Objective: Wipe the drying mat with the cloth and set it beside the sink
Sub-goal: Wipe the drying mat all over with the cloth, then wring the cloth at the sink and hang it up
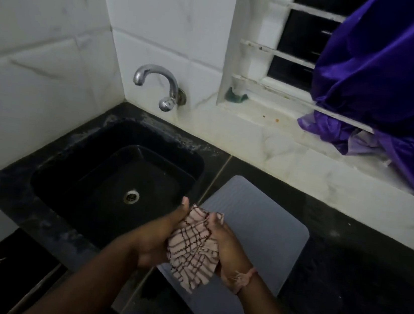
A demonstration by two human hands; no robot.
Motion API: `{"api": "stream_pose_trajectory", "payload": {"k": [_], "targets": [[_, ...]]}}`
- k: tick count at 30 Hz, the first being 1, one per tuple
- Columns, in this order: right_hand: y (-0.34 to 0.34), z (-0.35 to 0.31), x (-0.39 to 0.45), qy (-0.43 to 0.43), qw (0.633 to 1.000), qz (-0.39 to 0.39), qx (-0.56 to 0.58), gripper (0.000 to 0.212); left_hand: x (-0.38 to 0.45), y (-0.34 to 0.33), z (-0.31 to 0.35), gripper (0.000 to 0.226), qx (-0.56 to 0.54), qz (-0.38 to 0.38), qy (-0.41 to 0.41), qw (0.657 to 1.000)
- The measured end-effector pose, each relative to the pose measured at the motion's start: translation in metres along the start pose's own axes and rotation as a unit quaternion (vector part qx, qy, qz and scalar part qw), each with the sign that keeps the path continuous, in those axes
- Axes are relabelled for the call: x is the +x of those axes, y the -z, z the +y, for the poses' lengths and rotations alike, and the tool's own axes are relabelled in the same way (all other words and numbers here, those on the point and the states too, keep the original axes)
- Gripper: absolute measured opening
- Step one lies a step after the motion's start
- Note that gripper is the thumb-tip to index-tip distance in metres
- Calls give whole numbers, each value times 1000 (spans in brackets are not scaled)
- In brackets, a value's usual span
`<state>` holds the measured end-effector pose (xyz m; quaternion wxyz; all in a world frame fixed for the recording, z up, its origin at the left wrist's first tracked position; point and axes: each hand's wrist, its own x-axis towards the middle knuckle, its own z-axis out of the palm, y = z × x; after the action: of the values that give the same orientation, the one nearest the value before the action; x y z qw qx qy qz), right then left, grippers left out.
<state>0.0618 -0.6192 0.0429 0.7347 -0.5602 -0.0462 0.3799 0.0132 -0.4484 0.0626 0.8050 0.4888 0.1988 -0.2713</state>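
Grey ribbed rectangular drying mat [251,228] lies flat on the black stone countertop [359,269], just right of the black inset sink [108,178], its left edge near the counter seam beside the basin rim. Mat's long axis runs from the counter's front edge back toward the white marble window ledge [306,154], tilted a little rightward at the far end; far short edge points at the ledge, near end passes under the hands.

Both hands bunch a pink-and-brown checked cloth [193,244] above the mat's near-left part. Left hand [161,237] wraps fingers round the cloth's left side, thumb up. Right hand [225,246], thread band at the wrist, curls round the right side. Cloth is crumpled between them, lower corner hanging loose; cannot tell if it touches the mat.

Judgement: wiping looks not yet underway, cloth being gathered or wrung.

Risks:
- wadded cloth gives small contact, so strokes may miss mat corners
- mat unpinned with both hands on cloth; a hard push could slide it on the smooth stone, toward the sink or off the front edge
- dangling corner may drag or snag on ribs
- dim light hides residue

Chrome curved tap [157,84] on the tiled wall behind the sink; purple satin fabric [395,76] hangs over the window bars at the counter's far right.
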Motion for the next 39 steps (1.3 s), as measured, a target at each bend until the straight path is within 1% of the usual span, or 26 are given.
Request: {"api": "stream_pose_trajectory", "payload": {"k": [2,4,5,6,7,9,11,12,14,15,16,17,18,19,21,23,24,25,26,29,31,32,34,36,38,39], "targets": [[-21,-5,22,45,992,67,-96,50,-7,5,7,58,-22,20,-29,999],[-43,-4,47,95,958,178,-204,43,-7,20,16,43,-23,45,-54,997],[-51,-3,59,117,939,212,-243,38,-7,29,22,41,-21,64,-59,996],[-62,-3,71,132,931,231,-250,33,-9,42,32,37,-19,90,-66,994],[-73,-4,82,143,935,239,-219,29,-11,55,41,35,-22,109,-68,991],[-96,-5,101,146,950,245,-124,28,-19,82,61,34,-5,139,-87,986],[-120,-4,116,150,966,203,-64,26,-33,102,80,37,73,160,-150,973],[-135,-4,124,152,973,165,-54,38,-42,113,90,36,134,165,-186,959],[-166,-5,145,152,980,126,-36,73,-60,135,113,14,229,176,-244,926],[-180,-8,152,156,982,110,-6,80,-70,143,124,19,249,167,-264,917],[-194,-10,162,150,983,99,28,77,-80,153,136,23,216,142,-267,928],[-208,-13,171,135,985,89,58,66,-87,163,146,25,155,106,-258,948],[-221,-14,179,121,986,84,78,54,-90,178,155,29,103,94,-235,962],[-232,-14,188,106,987,82,86,45,-90,191,162,33,67,102,-223,967],[-248,-10,205,62,991,80,88,33,-77,220,164,33,61,197,-194,959],[-265,-6,221,8,993,88,80,36,-63,245,159,31,69,290,-158,941],[-270,-4,229,-17,993,96,71,39,-55,256,158,31,60,312,-145,937],[-273,-2,237,-35,992,110,57,39,-50,265,158,31,42,316,-130,939],[-274,-1,246,-48,990,125,42,38,-45,273,160,30,4,298,-113,948],[-265,-7,271,-43,984,168,32,34,-38,291,178,30,-127,224,-48,965],[-261,-17,284,-21,980,187,61,39,-28,307,189,31,-207,196,-49,957],[-261,-20,291,-22,978,189,82,41,-24,312,194,33,-247,181,-67,950],[-265,-22,311,-59,980,168,95,38,-9,318,204,35,-303,169,-96,933],[-275,-24,331,-90,976,147,132,33,8,319,212,33,-278,193,-103,935],[-278,-24,361,-68,962,116,239,43,24,324,221,31,-225,211,-144,940],[-280,-28,375,-50,955,95,276,48,34,331,227,29,-199,240,-161,936]]}}
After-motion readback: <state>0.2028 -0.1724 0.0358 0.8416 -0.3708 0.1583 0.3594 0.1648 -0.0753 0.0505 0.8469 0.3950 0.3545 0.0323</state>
